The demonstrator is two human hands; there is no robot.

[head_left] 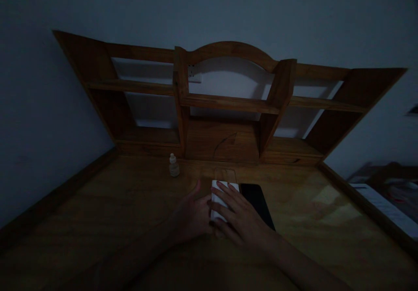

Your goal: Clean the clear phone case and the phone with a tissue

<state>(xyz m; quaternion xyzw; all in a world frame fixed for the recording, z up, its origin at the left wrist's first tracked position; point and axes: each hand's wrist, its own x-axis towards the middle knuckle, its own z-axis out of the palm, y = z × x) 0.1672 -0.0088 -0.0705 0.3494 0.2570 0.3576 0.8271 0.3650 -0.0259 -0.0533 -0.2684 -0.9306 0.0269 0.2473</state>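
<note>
A white, flat, rectangular thing, perhaps a folded cloth or tissue, is between my two hands above the desk; the dim light hides its exact kind. My right hand lies across its face, fingers slightly apart and curved over it. From the left, my left hand holds its near-left edge, thumb raised and fingertips partly hidden. Just right of it lies a black, flat, phone- or tablet-like slab, partly covered by my right hand. Behind the white thing, a clear, thin-edged object rests on the desk.
A small dropper bottle stands left of my hands. Along the back of the wooden desk runs a wooden shelf unit, with a wall socket behind it. Raised edges border the desk, and a white surface lies beyond on the right.
</note>
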